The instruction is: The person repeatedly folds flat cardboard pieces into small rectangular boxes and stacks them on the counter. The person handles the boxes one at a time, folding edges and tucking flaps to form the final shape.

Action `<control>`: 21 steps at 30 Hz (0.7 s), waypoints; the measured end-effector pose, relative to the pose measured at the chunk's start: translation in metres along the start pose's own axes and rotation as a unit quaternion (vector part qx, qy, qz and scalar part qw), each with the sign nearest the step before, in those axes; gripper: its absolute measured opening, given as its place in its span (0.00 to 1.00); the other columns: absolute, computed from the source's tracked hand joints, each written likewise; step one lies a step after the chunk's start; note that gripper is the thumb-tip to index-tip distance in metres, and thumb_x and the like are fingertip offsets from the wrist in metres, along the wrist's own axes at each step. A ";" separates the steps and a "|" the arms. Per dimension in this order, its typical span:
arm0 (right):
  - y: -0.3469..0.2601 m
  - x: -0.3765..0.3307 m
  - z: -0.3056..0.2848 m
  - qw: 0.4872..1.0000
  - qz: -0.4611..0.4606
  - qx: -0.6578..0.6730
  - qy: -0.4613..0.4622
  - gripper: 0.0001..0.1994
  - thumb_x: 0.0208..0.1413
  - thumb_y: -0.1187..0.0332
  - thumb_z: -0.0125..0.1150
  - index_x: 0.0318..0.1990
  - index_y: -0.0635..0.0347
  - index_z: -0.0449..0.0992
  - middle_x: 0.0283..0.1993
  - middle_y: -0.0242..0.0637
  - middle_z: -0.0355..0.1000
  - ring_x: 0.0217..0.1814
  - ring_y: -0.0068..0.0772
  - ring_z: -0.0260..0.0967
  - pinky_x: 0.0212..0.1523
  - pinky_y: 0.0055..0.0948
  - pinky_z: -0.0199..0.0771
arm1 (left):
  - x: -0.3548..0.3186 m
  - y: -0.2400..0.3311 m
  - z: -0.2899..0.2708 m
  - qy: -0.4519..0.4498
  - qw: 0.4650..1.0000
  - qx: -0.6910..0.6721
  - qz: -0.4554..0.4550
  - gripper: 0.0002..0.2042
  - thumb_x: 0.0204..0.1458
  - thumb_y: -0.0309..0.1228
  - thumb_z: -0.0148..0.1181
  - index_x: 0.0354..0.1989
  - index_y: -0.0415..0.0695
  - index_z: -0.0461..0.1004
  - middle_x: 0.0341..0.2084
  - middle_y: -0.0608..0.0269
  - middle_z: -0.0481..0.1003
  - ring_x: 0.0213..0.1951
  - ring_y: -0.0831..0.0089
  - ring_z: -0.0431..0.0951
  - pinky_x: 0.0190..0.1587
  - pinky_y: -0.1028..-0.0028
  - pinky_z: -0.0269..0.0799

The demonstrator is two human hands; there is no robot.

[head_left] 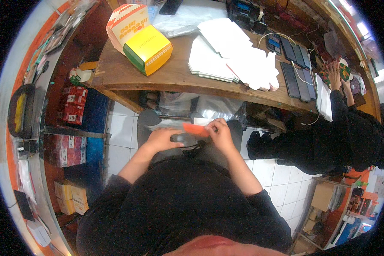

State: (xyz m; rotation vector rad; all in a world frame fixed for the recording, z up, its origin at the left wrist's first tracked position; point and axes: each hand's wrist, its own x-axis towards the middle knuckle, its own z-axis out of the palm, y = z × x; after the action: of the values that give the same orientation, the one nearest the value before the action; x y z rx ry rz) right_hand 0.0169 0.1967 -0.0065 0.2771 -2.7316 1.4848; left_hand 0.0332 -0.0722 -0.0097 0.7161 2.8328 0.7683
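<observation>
A flat orange piece [195, 129], blurred and card-like, lies over my lap with its right end at the fingertips of my right hand [220, 133]. That hand is closed in a pinch on it. My left hand [163, 140] rests on my left thigh side, palm down, fingers stretched and thumb apart, close to the left end of the orange piece. Something clear like a plastic bag [168, 123] spreads across my lap around the left fingers. Whether the left fingers grip it I cannot tell. A small white piece [201, 121] shows just behind the orange one.
The wooden desk [175, 82] ahead bears an open yellow-and-green box [148, 48], stacked white sheets [213, 59], several phones [291, 81] with cables and a black device [246, 15]. Shelves with red boxes [74, 104] stand left. Another person in black [328, 138] sits right.
</observation>
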 end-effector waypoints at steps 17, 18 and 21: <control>-0.042 -0.002 0.013 0.969 -0.120 -0.168 -0.132 0.04 0.51 0.65 0.62 0.35 0.48 0.78 0.37 0.29 0.75 0.43 0.37 0.73 0.45 0.37 0.68 | 0.038 0.015 -0.027 -0.120 0.989 -0.001 -0.088 0.10 0.47 0.43 0.61 0.32 0.54 0.82 0.26 0.59 0.80 0.35 0.57 0.79 0.49 0.56 0.67; -0.042 -0.003 0.013 0.966 -0.140 -0.170 -0.136 0.04 0.50 0.65 0.63 0.34 0.47 0.78 0.37 0.27 0.74 0.43 0.35 0.73 0.46 0.37 0.66 | 0.039 0.022 -0.035 -0.127 0.989 0.001 -0.071 0.11 0.46 0.44 0.61 0.32 0.54 0.82 0.26 0.59 0.80 0.35 0.57 0.79 0.49 0.58 0.68; -0.042 -0.002 0.011 0.947 -0.263 -0.136 -0.128 0.04 0.47 0.66 0.64 0.32 0.45 0.78 0.35 0.24 0.73 0.43 0.31 0.72 0.52 0.41 0.61 | 0.044 0.025 -0.036 -0.166 0.986 -0.003 -0.013 0.11 0.45 0.44 0.62 0.32 0.54 0.82 0.27 0.58 0.80 0.35 0.57 0.79 0.51 0.58 0.66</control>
State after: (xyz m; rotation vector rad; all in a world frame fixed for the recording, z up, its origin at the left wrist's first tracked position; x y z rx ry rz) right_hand 0.0264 0.1652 0.0225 1.1493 -2.6768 0.9764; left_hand -0.0036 -0.0481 0.0344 0.7283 2.5321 0.5896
